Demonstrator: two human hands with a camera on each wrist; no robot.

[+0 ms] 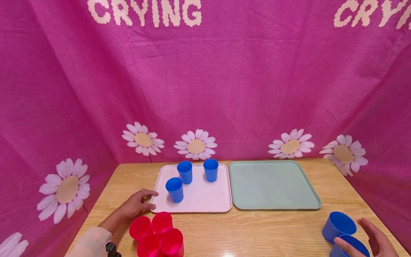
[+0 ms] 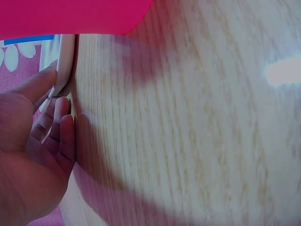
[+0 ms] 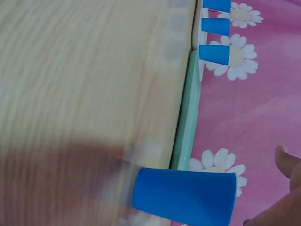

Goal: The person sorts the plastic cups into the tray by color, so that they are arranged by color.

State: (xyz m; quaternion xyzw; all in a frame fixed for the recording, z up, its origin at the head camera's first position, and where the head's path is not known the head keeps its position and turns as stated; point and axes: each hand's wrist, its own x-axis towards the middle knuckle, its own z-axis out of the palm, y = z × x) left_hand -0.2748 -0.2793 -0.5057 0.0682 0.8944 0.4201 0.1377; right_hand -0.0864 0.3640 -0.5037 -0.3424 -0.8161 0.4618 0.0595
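Note:
My left hand [image 1: 138, 203] is at the left rim of a pale pink tray [image 1: 208, 203], with its thumb and a finger touching the edge. In the left wrist view, the other fingers [image 2: 66, 136] bend loosely beside the tray's side. Three blue cups stand upright on this tray, one of them a front-left cup [image 1: 174, 191]. At the lower right, my right hand [image 1: 374, 242] spreads its thumb and fingers around a near blue cup [image 1: 351, 246], overlapping its rim in the head view. Another blue cup [image 1: 338, 226] stands just behind that one.
Several red cups [image 1: 162, 223] stand clustered in front of the pink tray, close to my left forearm. A green tray [image 1: 273, 185] lies beside the pink one, on the right. Behind the wooden table [image 1: 257, 232] hangs a magenta cloth [image 1: 240, 89] with daisies.

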